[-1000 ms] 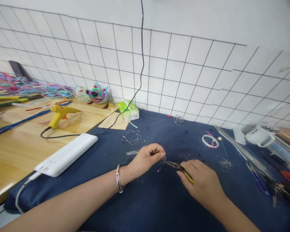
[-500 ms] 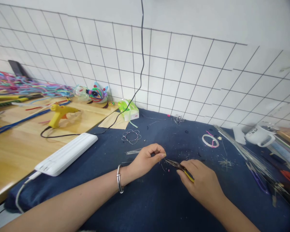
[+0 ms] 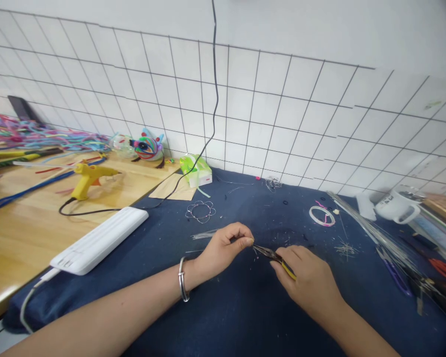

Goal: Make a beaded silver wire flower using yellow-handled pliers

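My left hand (image 3: 230, 246), with a silver bangle on its wrist, pinches a thin wire whose details are too small to make out. From the right, my right hand (image 3: 306, 275) is wrapped round needle-nose pliers (image 3: 270, 254) with yellow handles. The pliers' dark tips point left and meet the wire just beside my left fingertips. Behind my left hand lies a bundle of straight wires (image 3: 203, 235). Farther back, a flower-shaped wire ring (image 3: 200, 211) rests on the dark blue cloth (image 3: 245, 312).
A white power strip (image 3: 100, 240) and yellow glue gun (image 3: 90, 179) are at left. Behind stands a green-white packet (image 3: 200, 171). At right are a tape roll (image 3: 321, 216), wire scraps (image 3: 345, 249), long wires (image 3: 367, 223), purple-handled tool (image 3: 397, 277) and white mug (image 3: 399, 207).
The whole view has shifted slightly. Both hands keep nearly the same places, and the pliers' tips stay at the left fingertips. The loose wire end below them looks different.
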A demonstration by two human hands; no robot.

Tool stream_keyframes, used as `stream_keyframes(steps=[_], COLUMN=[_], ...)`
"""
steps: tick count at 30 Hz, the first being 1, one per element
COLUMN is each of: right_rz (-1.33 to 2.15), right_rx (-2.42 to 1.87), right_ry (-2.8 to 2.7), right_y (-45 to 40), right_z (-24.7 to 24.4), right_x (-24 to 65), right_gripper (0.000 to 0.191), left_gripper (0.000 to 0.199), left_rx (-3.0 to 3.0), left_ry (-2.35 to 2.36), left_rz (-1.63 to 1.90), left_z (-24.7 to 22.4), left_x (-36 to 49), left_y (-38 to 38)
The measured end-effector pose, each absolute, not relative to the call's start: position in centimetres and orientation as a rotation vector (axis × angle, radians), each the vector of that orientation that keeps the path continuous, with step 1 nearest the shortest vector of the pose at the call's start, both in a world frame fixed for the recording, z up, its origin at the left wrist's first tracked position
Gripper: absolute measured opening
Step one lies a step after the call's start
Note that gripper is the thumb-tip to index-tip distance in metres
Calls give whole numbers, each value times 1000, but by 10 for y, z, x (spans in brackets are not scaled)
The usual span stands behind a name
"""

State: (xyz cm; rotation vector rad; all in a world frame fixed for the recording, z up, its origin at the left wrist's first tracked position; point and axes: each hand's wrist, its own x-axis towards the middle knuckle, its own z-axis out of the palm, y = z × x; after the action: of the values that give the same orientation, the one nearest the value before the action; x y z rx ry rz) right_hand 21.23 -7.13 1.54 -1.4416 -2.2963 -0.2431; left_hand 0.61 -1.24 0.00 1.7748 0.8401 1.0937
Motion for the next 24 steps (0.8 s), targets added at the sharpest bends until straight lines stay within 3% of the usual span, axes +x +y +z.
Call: stream_keyframes(steps=[24], right_rz=[-298], right_rx=[-1433], right_ry=[-2245], right_y=[-72], right_z=[19], right_x=[216], right_gripper=[19], left_gripper=[12], left_rx=[1798], left_ry=[814], left_rz=[1220], left_z=[0], left_x=[8], left_y=[-16])
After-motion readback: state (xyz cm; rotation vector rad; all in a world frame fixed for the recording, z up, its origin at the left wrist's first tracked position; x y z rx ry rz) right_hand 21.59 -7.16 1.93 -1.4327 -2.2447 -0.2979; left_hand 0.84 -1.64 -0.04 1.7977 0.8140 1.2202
